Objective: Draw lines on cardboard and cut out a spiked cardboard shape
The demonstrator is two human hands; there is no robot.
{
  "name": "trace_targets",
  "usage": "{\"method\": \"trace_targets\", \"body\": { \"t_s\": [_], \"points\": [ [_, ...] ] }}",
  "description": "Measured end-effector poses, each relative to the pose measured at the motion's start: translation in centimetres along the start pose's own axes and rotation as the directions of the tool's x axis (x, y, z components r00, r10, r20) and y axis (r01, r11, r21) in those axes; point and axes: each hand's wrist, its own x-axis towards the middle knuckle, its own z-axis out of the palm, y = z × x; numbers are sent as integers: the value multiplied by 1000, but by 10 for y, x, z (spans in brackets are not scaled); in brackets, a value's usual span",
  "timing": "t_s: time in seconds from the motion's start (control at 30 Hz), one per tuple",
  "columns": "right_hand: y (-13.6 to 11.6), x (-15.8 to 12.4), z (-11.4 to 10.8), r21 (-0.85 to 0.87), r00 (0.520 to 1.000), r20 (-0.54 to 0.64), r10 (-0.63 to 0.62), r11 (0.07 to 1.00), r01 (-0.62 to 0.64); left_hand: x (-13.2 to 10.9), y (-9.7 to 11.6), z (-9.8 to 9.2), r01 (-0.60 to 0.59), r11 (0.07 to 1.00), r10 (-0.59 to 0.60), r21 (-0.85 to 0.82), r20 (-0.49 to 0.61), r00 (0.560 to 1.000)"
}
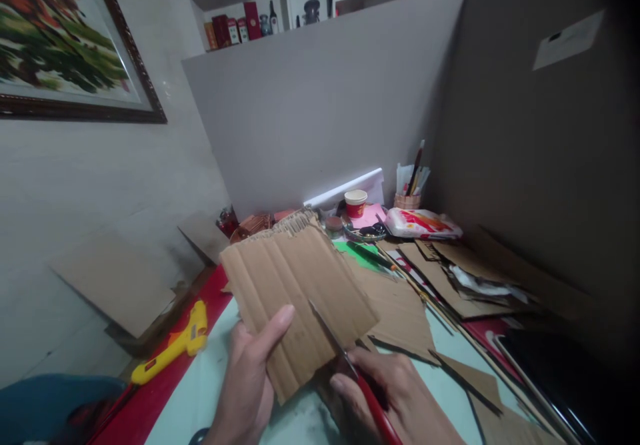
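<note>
A piece of corrugated cardboard [295,271] with a torn far edge is held up above the table. My left hand [250,371] grips its near left side, thumb on top and fingers underneath. In my right hand [395,388] is a pair of scissors [373,405] with red handles. One blade lies over the top face of the cardboard, reaching in from the near right edge. The other blade is hidden beneath it. Below and to the right, more cut cardboard [400,311] lies on the table.
A yellow glue gun [175,345] lies at the table's left edge. Farther back stand a paper cup [356,203], a pen holder [407,198] and a plastic packet [423,223]. Stacked cardboard [465,278] and a black flat device [545,378] occupy the right side.
</note>
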Motion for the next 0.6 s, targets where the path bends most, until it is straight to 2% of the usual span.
{"method": "trace_targets", "body": {
  "t_s": [0.17,0.27,0.4,0.6],
  "points": [
    [8,-1,6,31,997,-29,-78,996,79,1,-3,1,35,999,-36,-20,-34,999],
    [4,-1,4,47,1000,-8,-28,998,29,2,-2,0,36,999,-37,-23,-43,998],
    [-4,-1,0,111,998,38,47,993,-51,2,-2,-3,46,999,-46,-10,9,999],
    [-9,0,-3,198,995,96,10,980,-29,0,-2,-6,34,999,-35,13,61,998]
  ]
}}
